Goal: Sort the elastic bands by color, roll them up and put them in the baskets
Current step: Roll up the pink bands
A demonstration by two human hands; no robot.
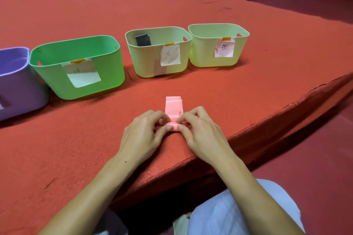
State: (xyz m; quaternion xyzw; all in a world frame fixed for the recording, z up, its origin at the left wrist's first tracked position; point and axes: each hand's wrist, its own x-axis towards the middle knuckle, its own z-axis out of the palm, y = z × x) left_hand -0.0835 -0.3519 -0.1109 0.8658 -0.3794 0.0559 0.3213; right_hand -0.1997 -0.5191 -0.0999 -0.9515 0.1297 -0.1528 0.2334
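Where the red felt-covered platform runs off to the left, a purple plastic basket sits cut by the frame edge; beside it stands a bright green plastic basket with a paper label, then a pale yellow-green basket holding a dark grey rolled band, then a second pale basket with a pink label; nearer the person, the left hand and right hand pinch the rolled near end of a flat pink elastic band lying on the felt, fingers curled over it, thumbs pressed against the roll.
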